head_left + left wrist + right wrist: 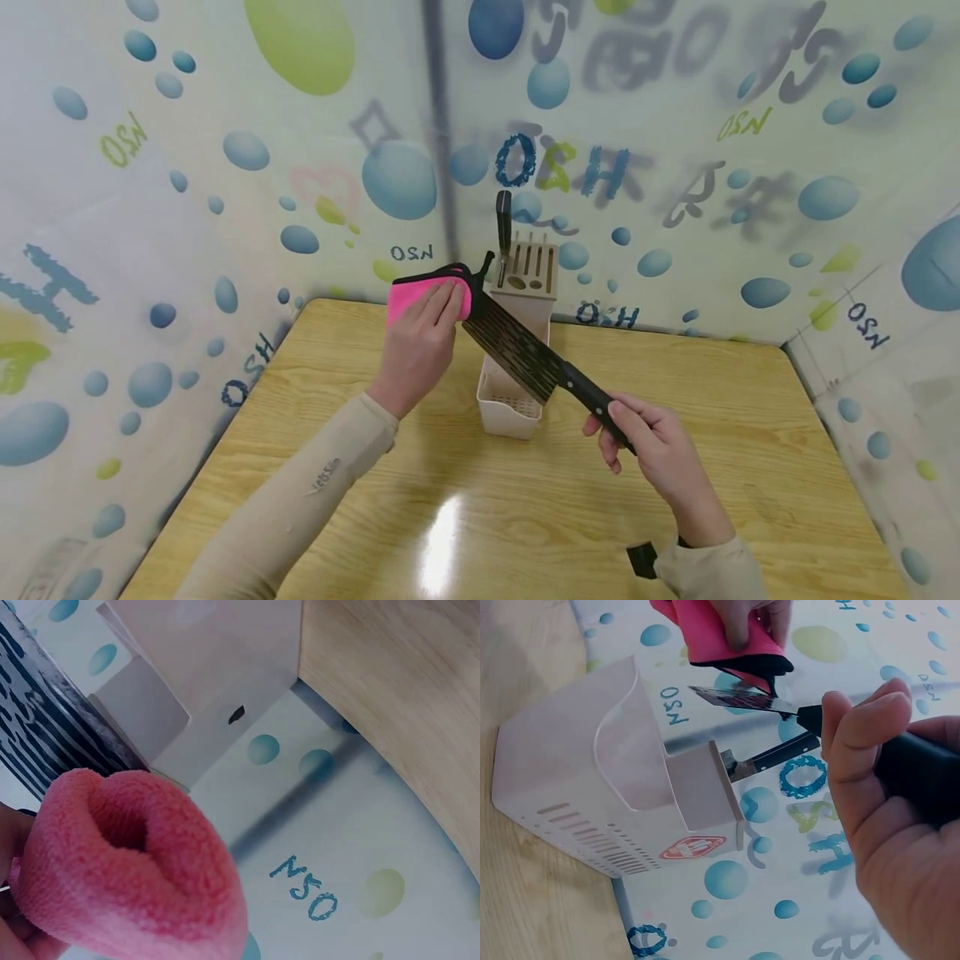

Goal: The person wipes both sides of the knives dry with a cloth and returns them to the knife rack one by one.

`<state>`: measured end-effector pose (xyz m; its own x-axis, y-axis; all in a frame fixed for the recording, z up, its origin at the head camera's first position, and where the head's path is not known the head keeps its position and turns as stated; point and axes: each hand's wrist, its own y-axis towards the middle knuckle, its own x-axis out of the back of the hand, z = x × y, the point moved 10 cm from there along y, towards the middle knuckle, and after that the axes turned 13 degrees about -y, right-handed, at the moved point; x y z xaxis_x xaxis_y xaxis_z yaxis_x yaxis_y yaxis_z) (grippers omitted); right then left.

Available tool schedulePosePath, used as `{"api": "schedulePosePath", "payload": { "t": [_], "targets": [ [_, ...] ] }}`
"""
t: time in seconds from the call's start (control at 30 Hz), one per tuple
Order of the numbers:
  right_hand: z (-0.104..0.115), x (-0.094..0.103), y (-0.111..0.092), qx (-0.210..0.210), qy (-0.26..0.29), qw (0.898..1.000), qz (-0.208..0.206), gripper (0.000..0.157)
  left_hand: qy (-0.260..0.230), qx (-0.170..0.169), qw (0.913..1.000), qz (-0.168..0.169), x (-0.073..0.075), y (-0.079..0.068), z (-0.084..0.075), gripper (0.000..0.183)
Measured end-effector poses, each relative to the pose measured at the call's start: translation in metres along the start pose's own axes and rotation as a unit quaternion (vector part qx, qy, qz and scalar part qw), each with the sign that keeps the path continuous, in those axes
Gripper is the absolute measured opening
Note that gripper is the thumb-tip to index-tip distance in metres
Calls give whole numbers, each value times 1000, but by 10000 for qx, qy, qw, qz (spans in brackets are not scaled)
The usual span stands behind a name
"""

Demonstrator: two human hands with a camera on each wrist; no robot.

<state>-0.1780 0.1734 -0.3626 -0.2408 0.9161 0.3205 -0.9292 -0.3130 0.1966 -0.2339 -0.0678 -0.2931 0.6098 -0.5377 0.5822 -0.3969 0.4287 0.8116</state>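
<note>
My right hand (656,437) grips the black riveted handle of a cleaver (521,354), whose dark, streaked blade slants up to the left. A pink cloth (408,297) with black edging is in my left hand (422,346), folded over the blade's far end. Seen in the left wrist view, the cloth (172,877) is fluffy and bunched, with fingers behind it and the streaked blade (52,712) beyond. In the right wrist view my right hand (877,765) curls round the handle, and the blade appears nearly edge-on. The cloth hides the blade's tip.
Behind the cleaver, a pale knife holder (542,293) with a slotted top stands on the wooden table (360,500). One black-handled knife (504,218) stands upright in it. A patterned wall covering (645,183) rises directly behind the table and along its sides.
</note>
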Motion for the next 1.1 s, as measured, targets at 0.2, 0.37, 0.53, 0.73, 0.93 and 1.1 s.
{"api": "schedulePosePath", "payload": {
  "t": [0.2, 0.37, 0.53, 0.73, 0.93, 1.1],
  "targets": [
    [3, 10, -1, 63, -90, 9995, -302, 38, -23, 228, 9995, 219, 0, -11, 15, 39],
    [2, 18, 0, -9, -204, 9982, -570, 37, 6, 356, 9983, 461, -5, -26, 26, 39],
    [-1, 24, -1, -90, -244, 9962, -830, 33, 60, 357, 9975, 600, -11, -40, 32, 40],
    [-5, 30, -3, -246, -171, 9935, -1098, 33, 191, 428, 9941, 976, -24, -59, 35, 38],
    [-7, 37, -5, -415, -182, 9902, -1323, 35, 245, 561, 9885, 1384, -38, -78, 37, 34],
    [-9, 43, -7, -555, -238, 9880, -1421, 38, 319, 590, 9846, 1617, -46, -90, 37, 33]
  ]
}}
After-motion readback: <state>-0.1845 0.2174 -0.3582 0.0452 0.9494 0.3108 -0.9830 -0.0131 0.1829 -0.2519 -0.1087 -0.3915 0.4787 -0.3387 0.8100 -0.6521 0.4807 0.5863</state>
